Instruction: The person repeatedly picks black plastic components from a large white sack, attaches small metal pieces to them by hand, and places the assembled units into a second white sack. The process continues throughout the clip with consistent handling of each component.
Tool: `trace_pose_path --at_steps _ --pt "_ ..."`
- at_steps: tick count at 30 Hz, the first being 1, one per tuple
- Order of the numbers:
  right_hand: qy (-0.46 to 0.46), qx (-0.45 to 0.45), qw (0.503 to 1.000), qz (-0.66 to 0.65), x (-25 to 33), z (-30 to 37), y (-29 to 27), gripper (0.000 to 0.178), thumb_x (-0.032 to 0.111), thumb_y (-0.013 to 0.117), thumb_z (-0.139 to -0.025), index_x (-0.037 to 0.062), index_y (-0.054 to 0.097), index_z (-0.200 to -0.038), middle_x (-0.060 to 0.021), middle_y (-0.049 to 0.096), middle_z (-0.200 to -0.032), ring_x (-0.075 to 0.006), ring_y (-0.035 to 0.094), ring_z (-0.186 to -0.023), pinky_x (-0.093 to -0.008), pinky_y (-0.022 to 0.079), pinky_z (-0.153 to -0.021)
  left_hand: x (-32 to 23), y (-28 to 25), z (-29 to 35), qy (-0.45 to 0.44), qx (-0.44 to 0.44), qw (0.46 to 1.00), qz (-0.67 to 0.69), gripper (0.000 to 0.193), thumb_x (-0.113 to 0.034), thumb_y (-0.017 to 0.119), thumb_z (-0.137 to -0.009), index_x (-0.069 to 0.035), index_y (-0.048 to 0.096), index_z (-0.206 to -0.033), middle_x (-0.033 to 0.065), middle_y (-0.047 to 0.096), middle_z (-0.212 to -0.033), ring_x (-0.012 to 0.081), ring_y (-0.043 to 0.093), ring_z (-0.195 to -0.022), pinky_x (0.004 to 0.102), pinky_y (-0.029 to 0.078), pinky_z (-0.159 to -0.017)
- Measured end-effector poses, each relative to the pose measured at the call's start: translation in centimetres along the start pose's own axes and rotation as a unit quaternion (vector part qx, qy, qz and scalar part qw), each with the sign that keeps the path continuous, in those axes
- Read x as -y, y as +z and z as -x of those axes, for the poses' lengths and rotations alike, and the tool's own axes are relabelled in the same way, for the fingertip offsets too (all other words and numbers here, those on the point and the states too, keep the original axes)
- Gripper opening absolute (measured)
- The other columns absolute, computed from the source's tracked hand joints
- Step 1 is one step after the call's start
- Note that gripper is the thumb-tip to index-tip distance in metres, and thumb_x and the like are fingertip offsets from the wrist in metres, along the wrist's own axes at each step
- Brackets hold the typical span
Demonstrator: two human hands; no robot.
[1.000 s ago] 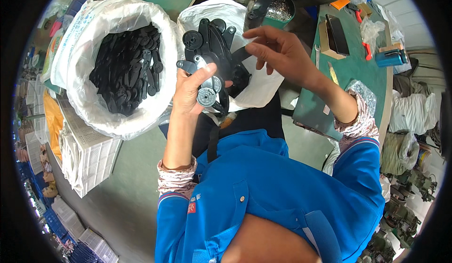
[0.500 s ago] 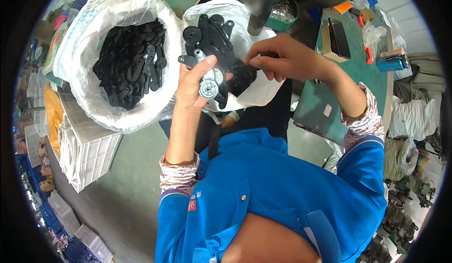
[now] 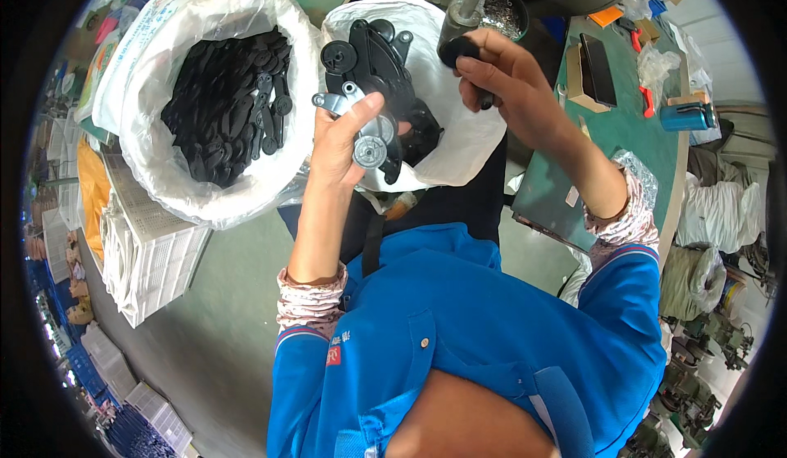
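Your left hand (image 3: 338, 137) is closed around glossy dark parts (image 3: 370, 151), over the near white sack (image 3: 471, 142). Your right hand (image 3: 518, 73) pinches a round-ended black piece (image 3: 459, 51) near the metal post (image 3: 464, 17) ahead of it; contact unclear. Left of your left hand: a larger white sack (image 3: 138, 118) containing black parts (image 3: 217, 122).

Held part (image 3: 459, 51) and heaped parts (image 3: 221, 110), black; sacks (image 3: 147, 130), white; shirt (image 3: 508, 310), bright blue, sleeves striped; cuffs (image 3: 310, 300), pale pink with darker mottling; bench (image 3: 539, 188), green; bottle (image 3: 683, 117), blue.
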State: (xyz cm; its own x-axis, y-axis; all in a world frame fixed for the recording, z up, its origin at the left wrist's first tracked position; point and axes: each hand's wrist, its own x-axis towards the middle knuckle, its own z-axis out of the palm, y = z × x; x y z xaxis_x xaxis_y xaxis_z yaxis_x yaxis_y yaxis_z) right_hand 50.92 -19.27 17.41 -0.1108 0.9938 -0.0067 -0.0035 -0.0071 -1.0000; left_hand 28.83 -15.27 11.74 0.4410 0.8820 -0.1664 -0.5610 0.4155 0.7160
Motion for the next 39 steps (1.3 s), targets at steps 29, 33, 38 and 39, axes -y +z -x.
trace_pose_path --at_steps 29,33,38,39 --pt "-0.067 -0.168 0.983 -0.002 7.0 -3.8 -2.9 0.022 0.012 0.056 -0.093 -0.0034 0.058 -0.108 -0.0076 0.064 -0.079 -0.0101 0.056 -0.052 -0.0224 0.042 -0.043 1.2 0.6 -0.7 0.06 -0.02 0.998 0.005 0.037 -0.009 0.066 -0.082 -0.003 0.054 -0.117 0.0111 0.066 -0.102 0.021 0.068 -0.085 0.0409 0.061 -0.071" --pt "0.045 -0.131 0.99 0.017 8.4 -6.1 -4.0 0.018 0.011 0.055 -0.093 -0.0049 0.058 -0.101 -0.0079 0.062 -0.071 -0.0107 0.054 -0.047 -0.0231 0.04 -0.04 0.6 1.4 -0.4 0.059 -0.02 0.998 0.004 0.036 -0.007 0.067 -0.081 0.0 0.054 -0.113 0.0127 0.065 -0.097 0.0218 0.067 -0.081 0.0403 0.061 -0.068" --pt "0.072 -0.082 0.994 0.014 4.7 -4.4 -4.6 0.028 0.02 0.057 -0.093 0.0008 0.058 -0.113 -0.0054 0.062 -0.084 -0.0088 0.057 -0.059 -0.0238 0.047 -0.051 0.3 1.3 -0.2 0.061 -0.02 0.998 0.012 0.035 -0.007 0.067 -0.081 0.003 0.054 -0.111 0.0145 0.065 -0.096 0.0226 0.067 -0.079 0.0392 0.061 -0.067" --pt "0.048 -0.109 0.993 0.017 3.4 -3.4 -4.3 0.032 0.024 0.058 -0.093 0.0031 0.057 -0.118 -0.005 0.063 -0.09 -0.0088 0.059 -0.065 -0.0249 0.049 -0.054 0.3 1.3 -0.3 0.058 -0.016 0.998 0.012 0.036 -0.007 0.067 -0.081 0.003 0.053 -0.112 0.0149 0.065 -0.096 0.0227 0.068 -0.079 0.0391 0.061 -0.067"
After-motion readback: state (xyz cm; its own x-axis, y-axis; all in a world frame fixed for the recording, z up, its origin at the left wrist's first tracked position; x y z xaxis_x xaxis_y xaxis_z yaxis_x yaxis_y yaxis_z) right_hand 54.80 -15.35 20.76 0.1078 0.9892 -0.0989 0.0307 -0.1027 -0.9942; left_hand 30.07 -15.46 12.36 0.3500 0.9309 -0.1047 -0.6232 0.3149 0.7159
